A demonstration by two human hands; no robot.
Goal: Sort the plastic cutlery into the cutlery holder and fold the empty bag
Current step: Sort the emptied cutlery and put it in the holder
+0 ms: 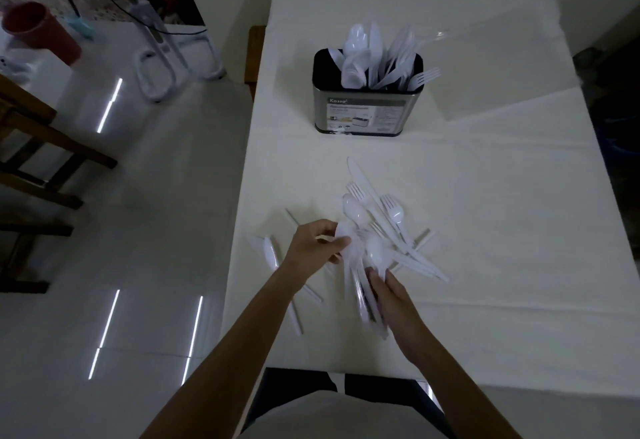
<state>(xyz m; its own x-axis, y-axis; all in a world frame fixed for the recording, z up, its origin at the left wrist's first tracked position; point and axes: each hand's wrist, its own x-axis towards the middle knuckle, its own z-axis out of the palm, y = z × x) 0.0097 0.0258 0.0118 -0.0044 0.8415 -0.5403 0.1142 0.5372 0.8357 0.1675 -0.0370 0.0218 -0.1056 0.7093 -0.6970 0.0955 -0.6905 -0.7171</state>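
Fingers [334, 243] of the left hand [317, 248] pinch what looks like a spoon [343, 230]; the right hand [398, 303] grips a blurred bundle [360, 293]. Loose cutlery [388, 220] lies on the counter [485, 230] at both hands. Sorting is partway, with the cutlery holder [363, 116] beyond already stocked. Next: carry the pieces over, dropping each by type. The clear bag [502, 67] beside the holder is unfolded.

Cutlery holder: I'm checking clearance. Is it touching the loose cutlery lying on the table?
Apart. The head view shows bare tablecloth between the cutlery holder and the nearest loose knife.
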